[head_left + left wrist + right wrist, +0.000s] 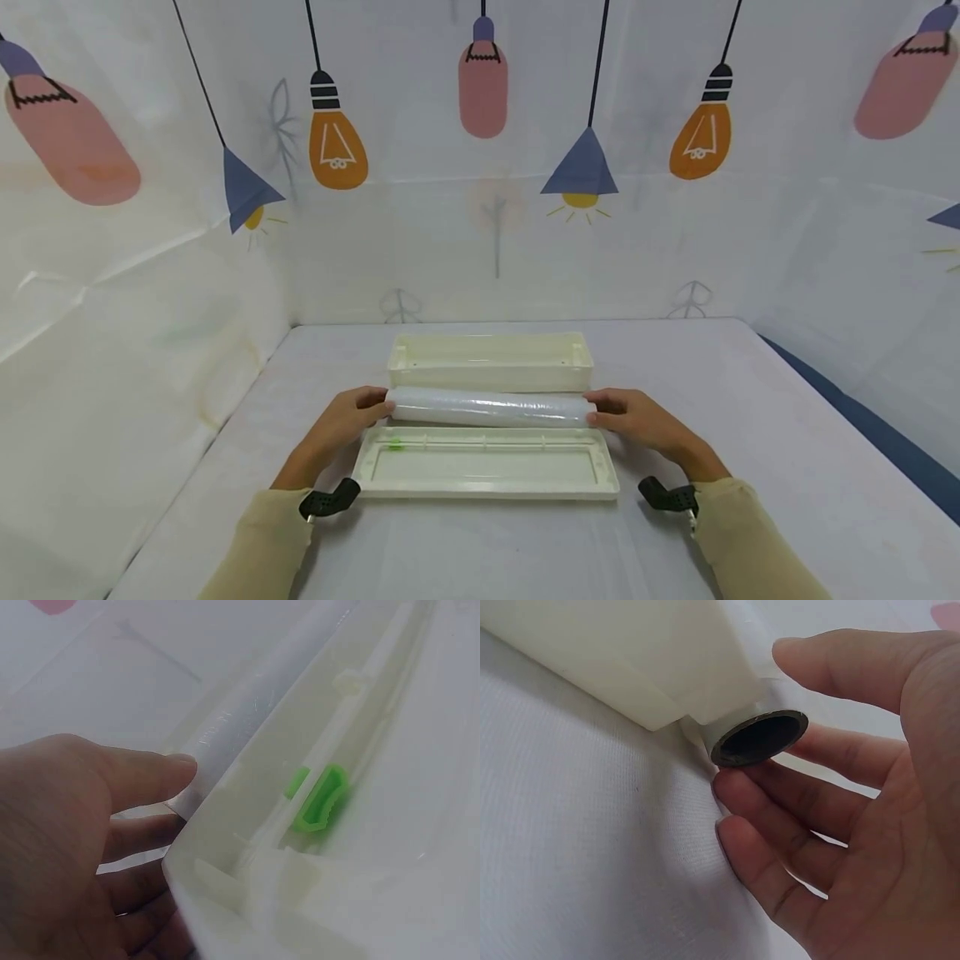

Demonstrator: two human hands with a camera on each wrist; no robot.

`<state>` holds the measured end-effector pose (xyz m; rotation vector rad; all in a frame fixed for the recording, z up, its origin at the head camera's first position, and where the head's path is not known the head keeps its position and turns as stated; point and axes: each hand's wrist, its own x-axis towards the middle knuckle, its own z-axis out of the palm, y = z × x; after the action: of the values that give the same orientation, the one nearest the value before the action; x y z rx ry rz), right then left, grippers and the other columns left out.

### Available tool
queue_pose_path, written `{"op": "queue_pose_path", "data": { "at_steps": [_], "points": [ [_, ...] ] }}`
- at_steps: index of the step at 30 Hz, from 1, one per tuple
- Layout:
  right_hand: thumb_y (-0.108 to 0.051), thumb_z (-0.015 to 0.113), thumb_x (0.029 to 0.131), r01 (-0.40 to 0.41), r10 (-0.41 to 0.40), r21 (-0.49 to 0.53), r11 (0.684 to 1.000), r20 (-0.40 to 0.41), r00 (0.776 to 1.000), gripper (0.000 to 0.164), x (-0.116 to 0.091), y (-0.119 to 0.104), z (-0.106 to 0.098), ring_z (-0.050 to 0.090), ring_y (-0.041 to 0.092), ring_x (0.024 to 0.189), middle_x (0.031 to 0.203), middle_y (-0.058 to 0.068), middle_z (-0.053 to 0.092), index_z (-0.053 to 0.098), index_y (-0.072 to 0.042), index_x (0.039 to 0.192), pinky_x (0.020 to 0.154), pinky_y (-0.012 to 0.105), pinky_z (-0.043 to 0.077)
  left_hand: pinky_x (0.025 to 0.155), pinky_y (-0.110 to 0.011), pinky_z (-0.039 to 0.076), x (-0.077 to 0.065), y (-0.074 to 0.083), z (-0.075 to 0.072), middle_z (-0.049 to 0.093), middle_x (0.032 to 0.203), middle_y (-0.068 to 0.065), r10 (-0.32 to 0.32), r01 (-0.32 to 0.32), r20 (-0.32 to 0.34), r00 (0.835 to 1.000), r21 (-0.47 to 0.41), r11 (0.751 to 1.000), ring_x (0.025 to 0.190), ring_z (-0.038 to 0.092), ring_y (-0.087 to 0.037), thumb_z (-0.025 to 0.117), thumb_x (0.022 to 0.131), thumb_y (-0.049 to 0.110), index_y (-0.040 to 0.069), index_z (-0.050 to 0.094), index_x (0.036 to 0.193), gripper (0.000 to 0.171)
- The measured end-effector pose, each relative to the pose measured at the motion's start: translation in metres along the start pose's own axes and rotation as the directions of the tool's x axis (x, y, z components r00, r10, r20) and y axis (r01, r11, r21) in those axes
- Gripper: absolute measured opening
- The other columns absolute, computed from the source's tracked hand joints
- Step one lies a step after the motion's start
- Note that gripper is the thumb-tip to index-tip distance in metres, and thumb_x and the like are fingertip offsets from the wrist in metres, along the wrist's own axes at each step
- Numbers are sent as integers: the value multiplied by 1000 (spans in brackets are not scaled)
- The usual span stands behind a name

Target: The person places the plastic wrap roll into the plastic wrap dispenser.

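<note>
OK, nearest lies a shallow cream plastic tray (487,475) w/ a bright-green plastic slider (330,796) on its rail. Just behind: a long, shiny clear-film roll (487,407), L hand (345,425) & R hand (641,421) apart, pinching opp. ends. Prob. the gripping step; lifting'd call for keeping it level. Beyond: open rectangular cream plastic box (487,380), nothing visible inside, floor partly hidden.

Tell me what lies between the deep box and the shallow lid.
The head view shows a roll of plastic wrap between the deep box and the shallow lid, the left hand at one end, the right hand at the other.
</note>
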<state>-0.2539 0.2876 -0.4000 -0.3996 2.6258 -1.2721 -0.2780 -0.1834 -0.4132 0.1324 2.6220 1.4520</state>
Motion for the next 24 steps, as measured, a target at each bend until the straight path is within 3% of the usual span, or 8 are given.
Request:
{"op": "queue_pose_path", "data": {
  "at_steps": [11,19,24],
  "points": [
    [-36,71,94,20,-20,27,999,17,1000,59,7,-1,10,55,28,121,134,11,60,55,-3,141,103,52,43,102,-50,46,-3,-7,-8,57,138,-18,23,-23,7,1000,16,1000,126,53,-34,68,97,36,-2,54,141,59],
    [-38,71,94,-8,7,39,999,11,1000,61,-1,2,15,52,31,128,138,11,58,55,-4,142,107,56,40,106,-51,43,1,-11,-5,59,137,-17,30,-30,9,1000,11,999,127,53,-33,69,96,35,0,56,140,58],
    [-37,70,95,29,-29,10,1000,1,1000,60,0,-1,13,53,32,128,138,13,58,55,-3,142,106,56,41,106,-51,42,5,-13,-4,59,138,-16,32,-32,-3,999,14,999,128,52,-33,68,96,36,1,56,140,57]
  ]
}}
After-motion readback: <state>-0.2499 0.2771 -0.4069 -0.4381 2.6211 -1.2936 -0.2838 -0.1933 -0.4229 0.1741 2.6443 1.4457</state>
